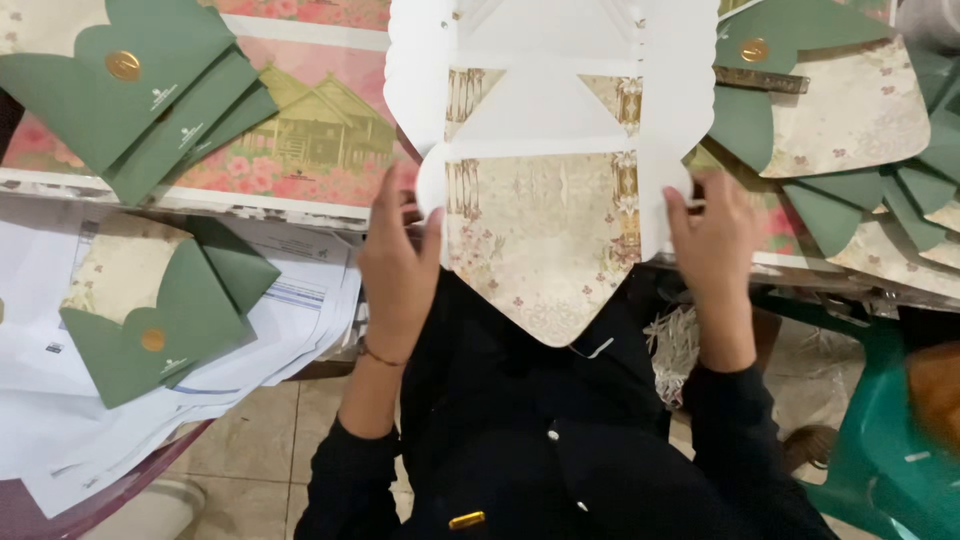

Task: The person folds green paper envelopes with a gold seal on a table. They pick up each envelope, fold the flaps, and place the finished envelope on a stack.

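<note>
I see the left hand [398, 262] and right hand [712, 238], each grip pinched on a side flap of the unfolded cream floral envelope [545, 230] held over the lap, green envelopes [150, 85] stacked on the desk [320, 205] at left
</note>
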